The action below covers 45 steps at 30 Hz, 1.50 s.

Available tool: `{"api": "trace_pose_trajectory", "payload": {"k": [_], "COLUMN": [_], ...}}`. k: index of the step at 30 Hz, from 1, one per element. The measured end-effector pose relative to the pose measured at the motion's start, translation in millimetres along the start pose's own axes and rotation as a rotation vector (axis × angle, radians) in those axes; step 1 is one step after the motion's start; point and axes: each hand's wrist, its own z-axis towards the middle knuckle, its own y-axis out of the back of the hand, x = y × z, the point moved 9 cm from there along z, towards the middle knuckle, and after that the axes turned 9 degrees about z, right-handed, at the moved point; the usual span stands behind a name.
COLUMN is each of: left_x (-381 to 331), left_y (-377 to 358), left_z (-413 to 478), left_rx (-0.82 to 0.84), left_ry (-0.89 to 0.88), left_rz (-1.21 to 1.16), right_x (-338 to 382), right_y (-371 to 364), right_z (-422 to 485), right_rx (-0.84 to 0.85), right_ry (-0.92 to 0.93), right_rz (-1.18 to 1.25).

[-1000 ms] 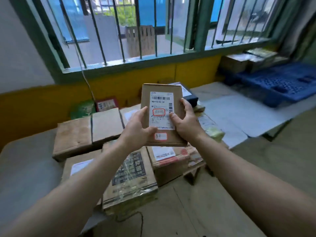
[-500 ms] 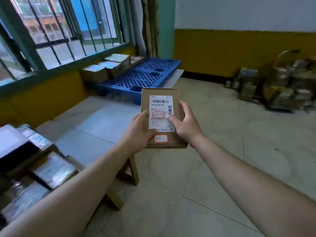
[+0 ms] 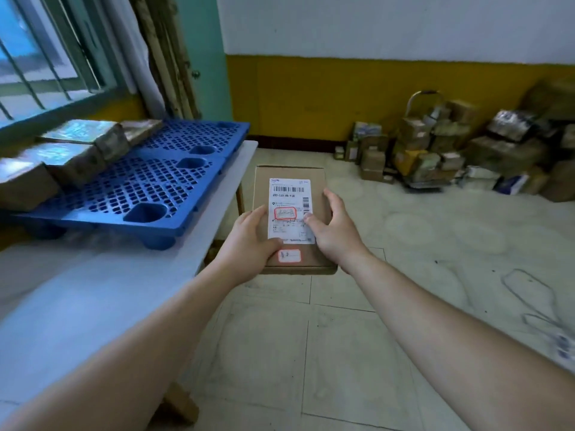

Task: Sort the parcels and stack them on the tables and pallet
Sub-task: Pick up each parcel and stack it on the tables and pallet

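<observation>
As left hand (image 3: pixel 249 241) and right hand (image 3: pixel 337 234) clasp the parcel (image 3: pixel 289 174) with curled fingers (image 3: pixel 332 199), carry it level, label (image 3: pixel 287 189) up, to its stack.

Parcel sorting room – heaped parcels (image 3: pixel 466 150), blue pallet (image 3: pixel 149 188), table (image 3: pixel 93 290)

White table (image 3: pixel 93 300) at left, carrying a blue plastic pallet (image 3: pixel 161 185) with taped boxes (image 3: pixel 74 150) along its window side. Pale tiled floor (image 3: pixel 420 250) at right, with a heap of parcels (image 3: pixel 460 150) against the yellow wall (image 3: pixel 311 98).
</observation>
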Motion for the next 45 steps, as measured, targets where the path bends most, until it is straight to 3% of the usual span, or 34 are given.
{"api": "trace_pose_trajectory", "payload": {"k": [9,14,19,25,34,45], "left_x": [-21.1,-19.3,20.4,105.3,241.6,350.1], "left_y": [0.6,-7.8,9.5,70.3,167.6,187.9], "left_z": [164.0,250.6,327.4,355.3,317.1,248.3], "left_rx": [0.054,0.016,-0.040,-0.201,-0.470,-0.657], "left_ry": [-0.086,-0.066,0.093,0.334,0.644,1.044], "left_rz": [-0.001,0.042,0.041,0.013,-0.036,-0.079], "right_x": [8.6,3.2,1.3,24.3,60.0,38.7], "right_y": [4.3,-4.8,-69.3,-210.9,-432.9,-601.4], "right_z": [150.1,242.8,345.2,411.8,394.1,323.5], "right_rx": [-0.133,-0.097,0.115,0.470,0.931,1.390], "right_ry": [-0.056,-0.032,0.017,0.054,0.172,0.239], "right_rz": [-0.060,-0.052,-0.017,-0.008,-0.110,-0.299]}}
